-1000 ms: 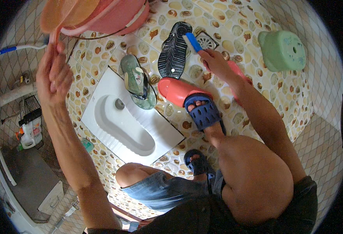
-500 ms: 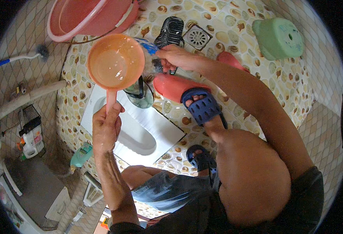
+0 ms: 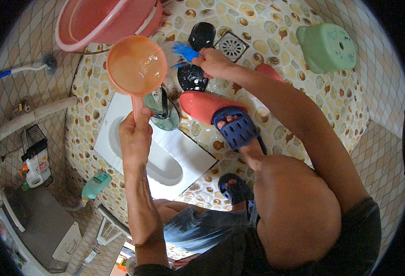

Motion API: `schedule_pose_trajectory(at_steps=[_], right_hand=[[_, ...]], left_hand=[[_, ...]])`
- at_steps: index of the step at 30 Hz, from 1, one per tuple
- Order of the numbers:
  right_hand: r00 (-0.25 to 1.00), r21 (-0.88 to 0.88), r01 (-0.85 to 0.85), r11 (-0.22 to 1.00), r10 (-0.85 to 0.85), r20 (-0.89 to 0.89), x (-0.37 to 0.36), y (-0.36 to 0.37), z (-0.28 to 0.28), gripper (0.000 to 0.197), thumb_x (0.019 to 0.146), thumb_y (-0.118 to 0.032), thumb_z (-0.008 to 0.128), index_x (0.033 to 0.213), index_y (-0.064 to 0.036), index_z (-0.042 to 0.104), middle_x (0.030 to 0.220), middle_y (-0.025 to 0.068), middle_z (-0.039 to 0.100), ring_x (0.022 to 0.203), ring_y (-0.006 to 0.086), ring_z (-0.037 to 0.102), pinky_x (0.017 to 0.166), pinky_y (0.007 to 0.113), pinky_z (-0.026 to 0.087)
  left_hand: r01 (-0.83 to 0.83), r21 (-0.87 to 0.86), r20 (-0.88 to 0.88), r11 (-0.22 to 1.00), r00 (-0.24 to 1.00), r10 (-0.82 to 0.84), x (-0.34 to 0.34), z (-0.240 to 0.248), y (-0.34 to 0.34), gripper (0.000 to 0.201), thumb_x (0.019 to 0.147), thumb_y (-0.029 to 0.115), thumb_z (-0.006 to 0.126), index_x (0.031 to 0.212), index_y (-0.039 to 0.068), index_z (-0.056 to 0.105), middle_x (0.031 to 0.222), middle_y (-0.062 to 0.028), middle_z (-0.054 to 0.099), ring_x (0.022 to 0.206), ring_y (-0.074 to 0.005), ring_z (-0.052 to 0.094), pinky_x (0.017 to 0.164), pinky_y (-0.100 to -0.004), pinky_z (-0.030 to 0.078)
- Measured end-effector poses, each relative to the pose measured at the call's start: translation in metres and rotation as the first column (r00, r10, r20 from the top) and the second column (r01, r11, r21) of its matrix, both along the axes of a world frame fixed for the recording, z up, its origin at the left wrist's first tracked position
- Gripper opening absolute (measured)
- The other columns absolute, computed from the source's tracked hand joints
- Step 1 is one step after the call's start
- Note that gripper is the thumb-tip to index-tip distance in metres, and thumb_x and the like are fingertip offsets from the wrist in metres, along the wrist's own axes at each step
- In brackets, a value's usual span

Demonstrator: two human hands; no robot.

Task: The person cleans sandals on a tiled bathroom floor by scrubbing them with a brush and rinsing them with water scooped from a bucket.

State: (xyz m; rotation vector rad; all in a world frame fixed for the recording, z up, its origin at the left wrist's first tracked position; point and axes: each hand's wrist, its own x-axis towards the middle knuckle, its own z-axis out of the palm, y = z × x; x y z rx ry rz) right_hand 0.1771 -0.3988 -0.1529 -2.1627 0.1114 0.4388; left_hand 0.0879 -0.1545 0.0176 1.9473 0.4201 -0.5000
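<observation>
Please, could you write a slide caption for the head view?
Left hand holds an orange dipper while the right hand grips a blue brush near a black slipper.

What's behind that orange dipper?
Patterned floor shows around the orange dipper, with part of a green flip-flop beside its handle. Whatever lies directly behind the dipper is covered.

Right now I've got the round orange plastic dipper (image 3: 137, 65) mouth-up, glinting inside, handle towards the near side; right of it I see the blue hand brush (image 3: 186, 52), blurred, across the middle of the flat black slipper (image 3: 193, 80), its near end white-flecked.
</observation>
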Motion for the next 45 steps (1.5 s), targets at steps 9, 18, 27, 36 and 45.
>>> schedule_pose_trajectory(at_steps=[9,18,27,36,45], right_hand=[[0.923,0.472,0.216,0.855,-0.021,-0.383,0.033,-0.001,-0.015,0.038,0.093,-0.034,0.057,0.100,0.0029,0.061,0.068,0.0118,0.063,0.056,0.0190,0.065,0.047,0.031,0.055],[0.981,0.226,-0.190,0.955,0.175,0.088,0.082,0.000,-0.011,0.030,0.088,-0.032,0.062,0.082,-0.0037,0.068,0.066,0.0074,0.065,0.056,0.0154,0.064,0.050,0.029,0.052],[0.975,0.053,-0.192,0.980,0.197,-0.100,0.043,-0.074,0.021,0.050,0.092,-0.049,0.056,0.088,-0.0010,0.068,0.071,0.0112,0.064,0.062,0.0264,0.065,0.054,0.039,0.050],[0.989,-0.507,0.056,0.860,0.023,0.147,0.006,-0.162,0.006,0.053,0.093,-0.051,0.054,0.099,0.0003,0.066,0.077,0.0166,0.066,0.069,0.0274,0.064,0.065,0.040,0.051],[0.895,0.311,0.445,0.840,-0.407,-0.179,-0.031,-0.143,0.014,0.049,0.097,-0.048,0.050,0.099,-0.0019,0.064,0.067,0.0069,0.062,0.046,0.0085,0.045,0.042,0.025,0.036]], left_hand=[[0.181,0.329,0.204,0.927,0.945,-0.257,0.012,-0.004,-0.019,0.037,0.097,0.035,0.059,0.084,0.000,0.062,0.056,-0.0041,0.049,0.051,-0.0134,0.046,0.048,-0.0303,0.037],[0.171,0.717,0.337,0.676,0.763,-0.551,0.013,0.005,-0.049,0.023,0.093,0.025,0.060,0.085,0.004,0.061,0.061,-0.0204,0.059,0.055,-0.0401,0.060,0.050,-0.0457,0.046],[0.057,0.642,0.293,0.764,0.903,-0.314,-0.004,-0.017,0.008,0.028,0.097,0.028,0.059,0.095,0.001,0.066,0.064,-0.0118,0.061,0.058,-0.0168,0.057,0.056,-0.0338,0.046],[-0.167,0.565,0.563,0.808,0.794,-0.230,0.056,0.044,0.016,0.046,0.099,0.039,0.051,0.108,-0.004,0.064,0.079,-0.0105,0.064,0.071,-0.0131,0.058,0.063,-0.0284,0.047],[-0.012,0.997,-0.060,-0.072,0.416,-0.907,0.297,0.044,0.087,0.049,0.096,0.051,0.046,0.112,0.008,0.065,0.104,-0.0191,0.069,0.093,-0.0402,0.066,0.078,-0.0478,0.052]])
